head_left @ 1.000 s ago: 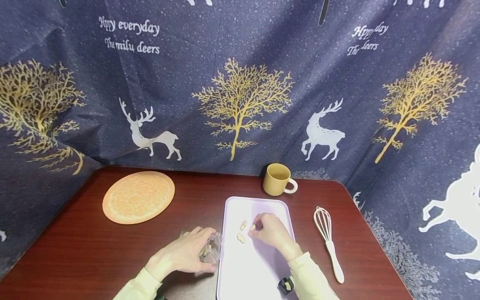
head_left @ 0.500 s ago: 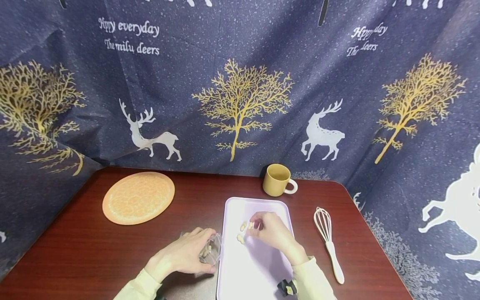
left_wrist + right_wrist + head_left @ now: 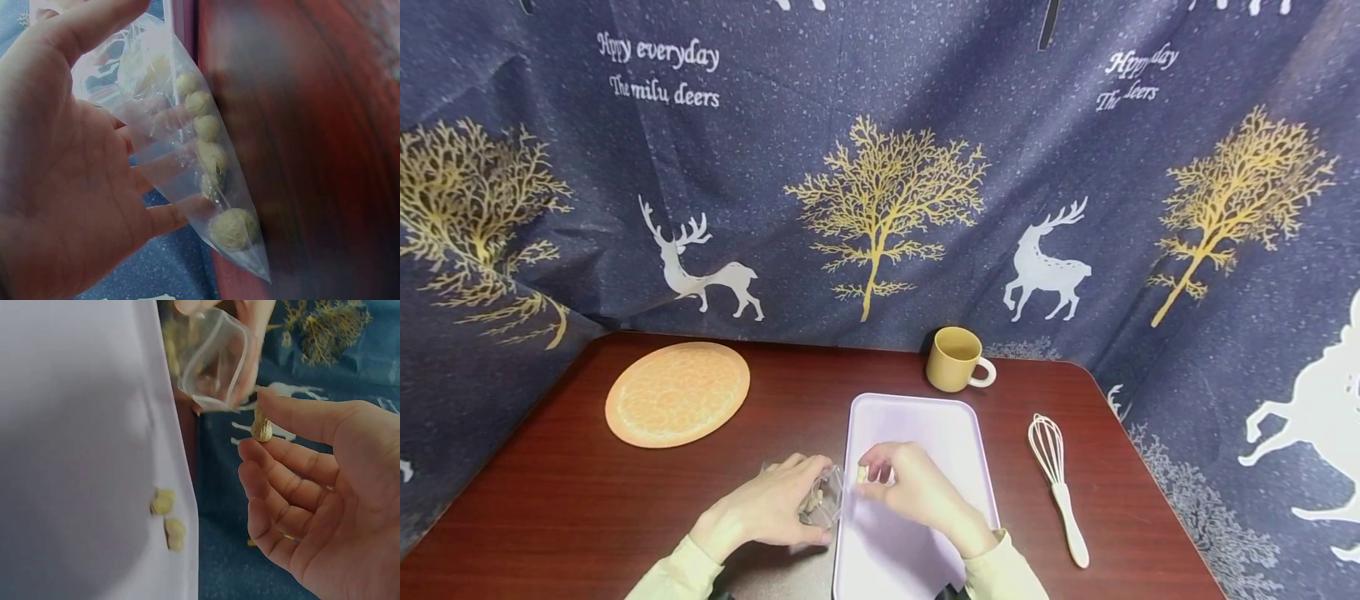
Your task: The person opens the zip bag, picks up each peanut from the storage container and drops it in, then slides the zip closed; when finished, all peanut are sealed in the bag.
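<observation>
My left hand (image 3: 767, 504) grips a clear plastic zip bag (image 3: 181, 144) on the table, left of a pale lilac tray (image 3: 936, 425). Several peanuts lie in a row inside the bag, as the left wrist view shows. The bag's mouth (image 3: 217, 362) gapes towards the tray. Over the tray's left edge, my right hand (image 3: 917, 492) pinches one peanut (image 3: 262, 425) between thumb and index finger, just short of the bag's mouth. Two more peanuts (image 3: 175, 534) lie on the tray in the right wrist view; in the head view my right hand mostly hides them.
An orange round mat (image 3: 679, 394) lies at the back left of the dark red table (image 3: 625, 508). A yellow mug (image 3: 952, 360) with a white handle stands behind the tray. To the tray's right is a white whisk (image 3: 1060, 492). A deer-print cloth (image 3: 760, 167) hangs behind.
My right hand has lifted the peanut and carried it left and towards me, from the tray's middle to its left edge near the bag. The left hand holds its place.
</observation>
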`<state>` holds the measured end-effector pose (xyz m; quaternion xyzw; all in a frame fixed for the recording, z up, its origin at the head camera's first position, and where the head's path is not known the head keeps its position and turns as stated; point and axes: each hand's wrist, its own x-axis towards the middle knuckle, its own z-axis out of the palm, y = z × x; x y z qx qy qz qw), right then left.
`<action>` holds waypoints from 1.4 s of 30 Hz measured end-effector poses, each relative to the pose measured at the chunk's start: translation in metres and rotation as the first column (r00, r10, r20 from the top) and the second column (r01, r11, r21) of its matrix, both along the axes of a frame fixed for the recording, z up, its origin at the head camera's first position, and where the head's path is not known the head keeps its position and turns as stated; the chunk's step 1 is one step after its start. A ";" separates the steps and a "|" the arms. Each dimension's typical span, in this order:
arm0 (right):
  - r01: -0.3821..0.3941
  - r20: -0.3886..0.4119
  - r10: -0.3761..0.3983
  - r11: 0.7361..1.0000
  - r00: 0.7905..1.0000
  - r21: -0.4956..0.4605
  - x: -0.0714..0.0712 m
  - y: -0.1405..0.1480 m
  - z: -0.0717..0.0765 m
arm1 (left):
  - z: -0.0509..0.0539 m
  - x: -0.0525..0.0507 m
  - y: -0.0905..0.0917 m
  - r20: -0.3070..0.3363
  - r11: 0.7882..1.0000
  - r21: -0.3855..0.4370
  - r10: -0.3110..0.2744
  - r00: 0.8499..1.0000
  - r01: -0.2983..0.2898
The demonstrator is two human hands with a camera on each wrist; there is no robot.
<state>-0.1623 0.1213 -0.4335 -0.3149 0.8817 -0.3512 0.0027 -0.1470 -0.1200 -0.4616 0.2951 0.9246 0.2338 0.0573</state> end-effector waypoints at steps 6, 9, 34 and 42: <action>-0.013 0.010 0.013 0.997 1.000 0.072 0.004 -0.011 -0.008 | -0.001 0.001 -0.001 -0.006 1.000 0.007 0.000 1.000 0.000; -0.029 0.018 0.027 0.995 0.999 0.095 0.005 -0.015 -0.011 | -0.001 0.001 -0.001 -0.010 1.000 0.007 -0.004 1.000 0.004; 0.004 0.038 -0.009 0.991 0.999 0.137 0.009 -0.018 -0.015 | -0.001 -0.001 -0.001 0.004 1.000 0.008 -0.001 1.000 0.001; 0.005 0.032 -0.010 0.989 0.999 0.147 0.009 -0.019 -0.015 | -0.001 -0.001 -0.001 0.002 1.000 0.012 -0.002 1.000 0.002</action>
